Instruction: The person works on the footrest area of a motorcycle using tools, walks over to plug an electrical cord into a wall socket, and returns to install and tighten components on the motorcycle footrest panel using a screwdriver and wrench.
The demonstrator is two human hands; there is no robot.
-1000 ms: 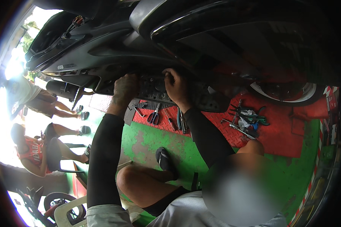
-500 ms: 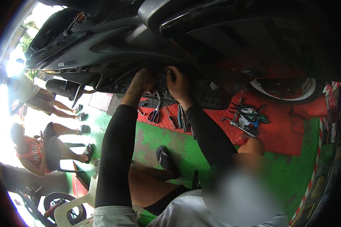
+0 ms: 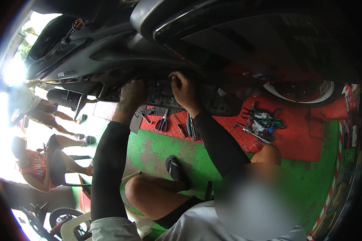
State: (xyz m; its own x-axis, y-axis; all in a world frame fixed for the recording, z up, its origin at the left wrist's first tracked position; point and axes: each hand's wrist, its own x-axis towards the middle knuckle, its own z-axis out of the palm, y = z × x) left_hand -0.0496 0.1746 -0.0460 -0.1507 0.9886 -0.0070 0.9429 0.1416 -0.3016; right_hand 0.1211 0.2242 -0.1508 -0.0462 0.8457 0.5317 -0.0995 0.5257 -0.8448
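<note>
A dark scooter (image 3: 116, 52) fills the top of the view, with a black perforated lower strip (image 3: 161, 96) along its underside. My left hand (image 3: 132, 96) reaches up to the left part of this strip; its fingers are hidden in shadow against the bodywork. Farther right, my right hand (image 3: 186, 91) has its fingers curled in at the panel's lower edge. Whatever it pinches, if anything, is too dark to make out. Below the hands lie scissors (image 3: 161, 125), a screwdriver (image 3: 178, 127) and pliers (image 3: 190, 125).
The tools lie on a red textured metal plate (image 3: 225, 128) over a green floor (image 3: 297, 180). A pile of tools (image 3: 263, 122) sits to the right, near a wheel (image 3: 301, 94). At left, a seated person (image 3: 34, 164) is near a white chair (image 3: 74, 227). Another person stands beyond.
My left hand has moved left along the scooter's underside, away from my right hand. My right hand stays curled at nearly the same spot. The view has shifted slightly.
</note>
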